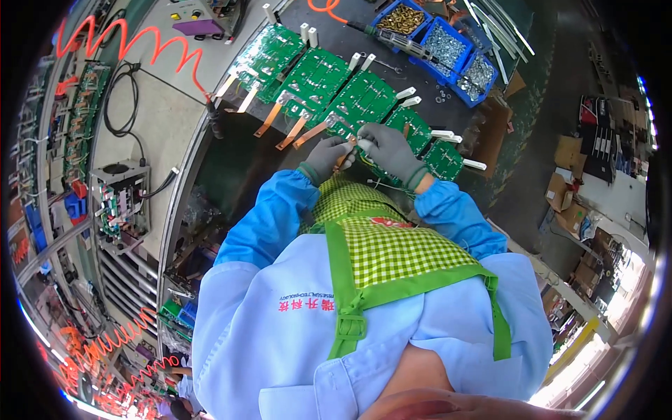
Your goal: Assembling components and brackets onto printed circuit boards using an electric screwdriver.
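My left hand [327, 157], in a grey glove, is closed on a copper strip [341, 163] at the near edge of the row of boards. My right hand [393, 152], gloved too, is closed with its fingertips against the strip's upper end; anything small between them is hidden. Beyond my hands lie several green circuit boards [362, 96] side by side. More copper strips [312, 134] stick out from their near left edges. White posts [407, 93] stand in pairs along the far edges.
Blue bins [444, 46] of small metal parts stand at the far right of the dark bench, with a power screwdriver [395, 40] lying across them. A wrench [387, 65] lies nearby. At left, an orange coiled hose [183, 59] ends in a tool [213, 119] at the bench edge.
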Demonstrator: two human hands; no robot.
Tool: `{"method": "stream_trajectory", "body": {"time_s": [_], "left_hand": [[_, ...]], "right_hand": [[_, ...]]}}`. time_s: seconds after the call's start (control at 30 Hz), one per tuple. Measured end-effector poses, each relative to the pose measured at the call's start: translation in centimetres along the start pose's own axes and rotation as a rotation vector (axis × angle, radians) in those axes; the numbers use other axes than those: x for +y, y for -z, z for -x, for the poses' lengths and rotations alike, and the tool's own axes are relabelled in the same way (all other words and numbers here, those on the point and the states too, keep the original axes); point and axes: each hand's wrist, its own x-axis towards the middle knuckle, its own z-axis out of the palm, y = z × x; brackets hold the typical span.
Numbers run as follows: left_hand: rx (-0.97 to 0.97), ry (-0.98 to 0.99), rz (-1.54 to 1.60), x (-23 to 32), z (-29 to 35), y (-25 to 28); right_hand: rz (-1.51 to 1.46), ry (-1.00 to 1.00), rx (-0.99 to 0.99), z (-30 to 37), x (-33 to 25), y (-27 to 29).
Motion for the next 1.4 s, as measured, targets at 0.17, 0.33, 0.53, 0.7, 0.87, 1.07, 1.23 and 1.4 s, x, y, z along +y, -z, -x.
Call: {"method": "stream_trajectory", "body": {"time_s": [0.17, 0.33, 0.53, 0.7, 0.87, 1.07, 1.23, 1.4], "left_hand": [[-0.034, -0.027, 0.029, -0.6, -0.5, 0.2], [-0.076, -0.027, 0.018, -1.0, -1.1, 0.9], [-0.041, -0.029, 0.05, -0.6, -0.7, 0.5], [-0.034, -0.011, 0.091, 0.1, 0.1, 0.0], [-0.083, -0.043, 0.044, -0.6, -0.6, 0.3], [-0.068, -0.041, 0.082, -0.7, -1.0, 0.3], [-0.065, -0.059, 0.045, -0.4, -0.8, 0.2], [-0.053, -0.042, 0.009, -0.6, -0.8, 0.4]], "right_hand": [[0.181, -0.008, 0.067, -0.9, 1.5, -2.5], [0.17, -0.061, 0.078, -1.2, 1.0, -2.7], [0.039, -0.013, 0.166, -1.2, 1.8, -2.2], [0.116, 0.026, 0.125, -0.2, 1.5, -1.9], [0.17, -0.036, 0.179, -0.1, 1.1, -3.2], [0.162, 0.038, 0.228, -0.5, 1.3, -3.3], [-0.091, -0.153, 0.137, -0.3, 1.1, -2.2], [0.269, 0.002, 0.079, -0.4, 0.9, -2.8]]}}
